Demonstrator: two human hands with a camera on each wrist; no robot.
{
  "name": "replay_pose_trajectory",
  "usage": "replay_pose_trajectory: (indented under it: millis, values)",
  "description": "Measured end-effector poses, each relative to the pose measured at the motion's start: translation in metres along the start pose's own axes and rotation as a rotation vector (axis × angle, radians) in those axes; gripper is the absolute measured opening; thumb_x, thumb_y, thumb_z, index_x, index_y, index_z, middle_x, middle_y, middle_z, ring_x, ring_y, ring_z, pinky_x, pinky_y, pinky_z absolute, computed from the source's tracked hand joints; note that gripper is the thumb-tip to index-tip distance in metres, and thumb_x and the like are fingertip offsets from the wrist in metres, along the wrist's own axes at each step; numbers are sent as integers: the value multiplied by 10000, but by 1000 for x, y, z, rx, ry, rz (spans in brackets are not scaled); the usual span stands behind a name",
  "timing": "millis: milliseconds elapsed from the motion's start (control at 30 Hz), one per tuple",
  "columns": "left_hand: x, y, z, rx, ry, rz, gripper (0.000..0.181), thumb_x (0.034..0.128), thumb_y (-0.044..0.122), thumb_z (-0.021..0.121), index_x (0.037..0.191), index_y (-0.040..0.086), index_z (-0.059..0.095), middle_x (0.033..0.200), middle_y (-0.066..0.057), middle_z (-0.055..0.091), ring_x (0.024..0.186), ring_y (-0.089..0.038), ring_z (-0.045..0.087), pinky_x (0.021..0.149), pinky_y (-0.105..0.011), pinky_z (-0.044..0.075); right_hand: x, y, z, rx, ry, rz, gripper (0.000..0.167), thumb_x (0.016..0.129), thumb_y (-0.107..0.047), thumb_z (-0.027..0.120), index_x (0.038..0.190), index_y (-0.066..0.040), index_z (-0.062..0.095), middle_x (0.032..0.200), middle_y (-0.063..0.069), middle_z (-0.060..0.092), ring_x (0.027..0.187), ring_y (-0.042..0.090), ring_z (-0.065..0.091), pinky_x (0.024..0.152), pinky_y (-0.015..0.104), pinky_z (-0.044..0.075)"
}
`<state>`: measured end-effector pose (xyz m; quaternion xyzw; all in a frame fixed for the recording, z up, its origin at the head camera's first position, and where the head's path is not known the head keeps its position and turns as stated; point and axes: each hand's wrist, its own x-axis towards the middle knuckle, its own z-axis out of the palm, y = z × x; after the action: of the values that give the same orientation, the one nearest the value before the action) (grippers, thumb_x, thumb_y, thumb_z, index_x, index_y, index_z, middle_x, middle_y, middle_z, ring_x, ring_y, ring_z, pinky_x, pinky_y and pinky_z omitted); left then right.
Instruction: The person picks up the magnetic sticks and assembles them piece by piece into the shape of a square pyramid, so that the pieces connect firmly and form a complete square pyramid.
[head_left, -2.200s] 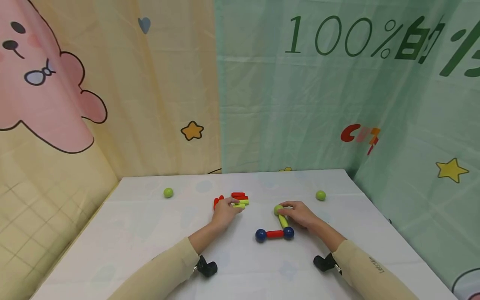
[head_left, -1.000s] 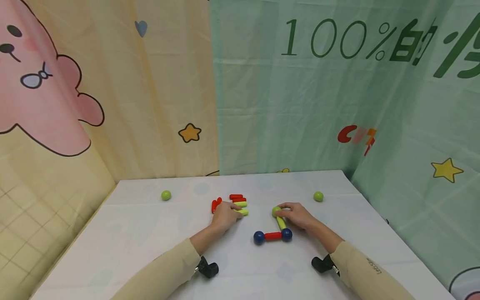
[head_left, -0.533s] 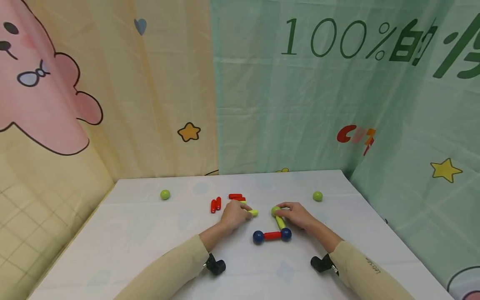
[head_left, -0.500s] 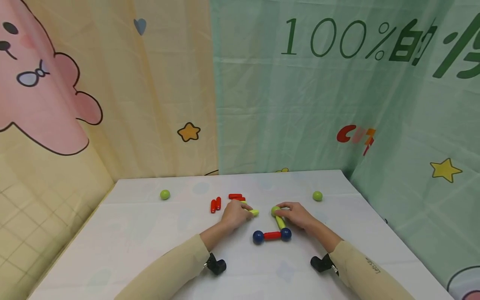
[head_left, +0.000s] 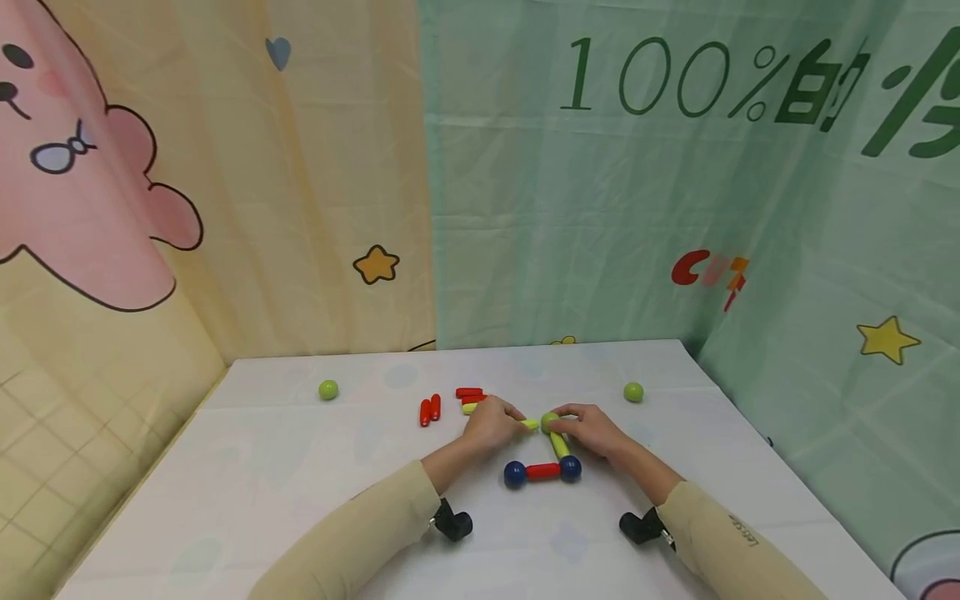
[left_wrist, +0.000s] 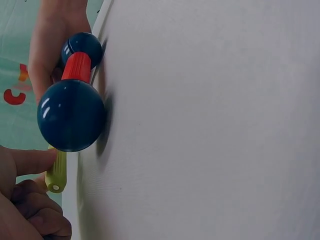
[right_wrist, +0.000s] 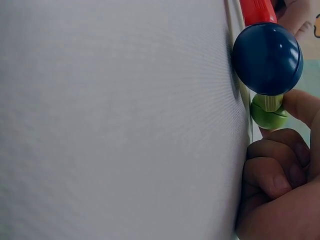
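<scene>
My left hand [head_left: 491, 427] pinches a yellow-green rod [head_left: 530, 424] between thumb and finger; in the left wrist view the rod [left_wrist: 57, 175] shows a small hole in its near end. Its far tip is close to a green ball [head_left: 549, 422], and whether they touch I cannot tell. My right hand [head_left: 594, 428] holds that ball with thumb and fingertips. From the ball a second yellow-green rod [head_left: 559, 445] runs to a blue ball [head_left: 570, 467]. A red rod [head_left: 543, 472] joins this to another blue ball [head_left: 514, 475], making an L-like chain on the table.
Behind my left hand lie two red rods [head_left: 469, 392] and a yellow-green rod [head_left: 469, 409]. Farther left are two more red rods [head_left: 430, 410]. Loose green balls sit at the back left [head_left: 328, 389] and back right [head_left: 633, 392] of the white table [head_left: 300, 500]. Printed curtains surround it.
My left hand has pulled a yellow-green rod out of the group and carried it right, up to the green ball. My right hand and the ball-and-rod chain have stayed in place.
</scene>
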<state>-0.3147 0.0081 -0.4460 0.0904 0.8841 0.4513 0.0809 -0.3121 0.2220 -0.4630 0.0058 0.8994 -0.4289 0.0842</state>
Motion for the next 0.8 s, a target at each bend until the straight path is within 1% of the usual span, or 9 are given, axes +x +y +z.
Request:
replay_pose_trajectory:
  millis: [67,233,433,600,700,800]
  values:
    - [0,1,2,3,-3,-5,141,856,194,798,965,106,815,982,-19,725,858,-161,582,706,-264,508,0,0,1,2,-2,-1,436,900,-440,720,1220,-144,710,1278,98,629,1016,224,529,852,353,423]
    - [0,1,5,8,3,4,131,863,178,790,963,97,813,943,-16,716,830,-167,568,674,-254,493,1,-1,1,3,-6,-2,443,895,-453,721,1216,-148,711,1234,83,639,1003,222,532,853,358,428]
    - [-1,0,7,-2,11,6,140,870,187,786,978,100,807,986,-22,710,857,-167,560,692,-251,491,1,-1,1,-3,0,-10,433,892,-452,723,1207,-155,718,1261,84,636,1027,223,533,881,379,434]
    - [-4,-2,6,-26,14,3,199,877,221,781,1034,99,790,1017,-33,702,881,-176,569,701,-265,504,1,1,1,-7,-1,-19,434,892,-461,723,1200,-156,720,1250,84,640,1025,224,534,883,388,433]
    - [-6,-3,3,-30,39,11,211,889,234,763,1053,102,778,1058,-44,708,931,-189,582,732,-280,511,2,3,1,-12,-3,-21,444,887,-475,725,1197,-157,721,1234,81,644,1013,223,533,868,376,432]
    - [-9,-5,-1,-29,80,28,202,900,231,746,1053,102,774,1099,-60,714,985,-207,597,758,-298,519,3,4,1,-6,-4,-11,437,883,-473,728,1195,-166,724,1221,77,645,990,221,528,838,354,423]
